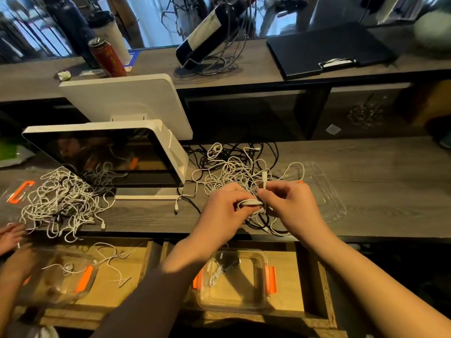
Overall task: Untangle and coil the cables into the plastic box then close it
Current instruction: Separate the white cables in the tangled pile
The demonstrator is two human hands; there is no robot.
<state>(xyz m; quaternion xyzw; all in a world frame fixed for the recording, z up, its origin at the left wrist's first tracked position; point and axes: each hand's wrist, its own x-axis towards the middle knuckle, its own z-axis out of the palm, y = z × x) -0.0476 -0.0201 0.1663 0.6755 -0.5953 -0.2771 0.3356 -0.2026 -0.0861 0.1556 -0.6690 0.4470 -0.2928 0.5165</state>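
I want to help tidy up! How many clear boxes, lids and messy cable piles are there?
Clear boxes: 2
Clear lids: 2
Cable piles: 2
Total: 6

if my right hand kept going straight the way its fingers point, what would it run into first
The right hand points left toward the left hand, so it would likely first meet the white cable coil held between them, then the left hand's fingers. Depth is hard to judge.
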